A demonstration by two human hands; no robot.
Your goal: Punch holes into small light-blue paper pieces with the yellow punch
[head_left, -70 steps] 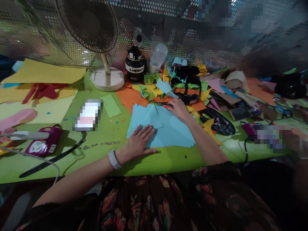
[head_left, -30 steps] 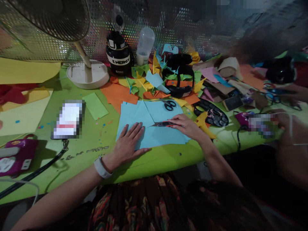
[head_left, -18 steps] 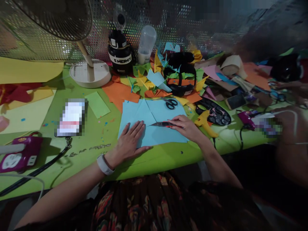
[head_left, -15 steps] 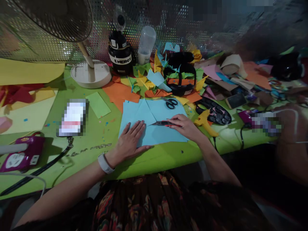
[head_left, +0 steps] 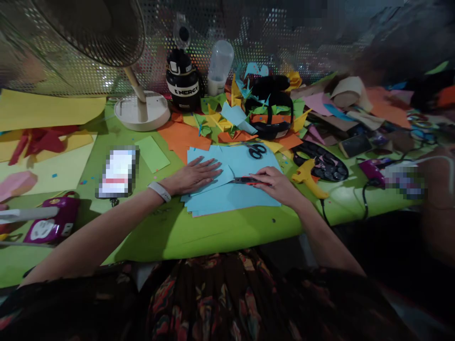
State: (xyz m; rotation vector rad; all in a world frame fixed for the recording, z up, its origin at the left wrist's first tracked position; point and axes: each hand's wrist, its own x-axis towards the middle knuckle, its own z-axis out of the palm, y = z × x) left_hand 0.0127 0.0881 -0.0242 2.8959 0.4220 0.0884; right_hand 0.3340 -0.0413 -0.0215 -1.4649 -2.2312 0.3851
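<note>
A stack of light blue paper sheets [head_left: 241,196] lies on the green table [head_left: 213,232] in front of me. My left hand [head_left: 194,174] rests flat on the left part of the sheets, fingers stretched out and pointing right. My right hand [head_left: 277,182] is closed on a utility knife with an orange-red handle [head_left: 245,180], its blade end pointing left toward the left fingertips. A pair of black scissors [head_left: 256,150] lies on the far edge of the blue paper.
A fan [head_left: 142,111], a black "ENERGY" bottle [head_left: 187,85] and a clear bottle [head_left: 218,66] stand at the back. Folded paper cranes and scraps [head_left: 227,123], a yellow glue gun [head_left: 307,173] and a purple device [head_left: 53,222] lie around. Another person's arm [head_left: 437,203] is at right.
My left hand has shifted from the near left part of the blue sheets up to their far left, turning to point right. The right hand stays on the knife.
</note>
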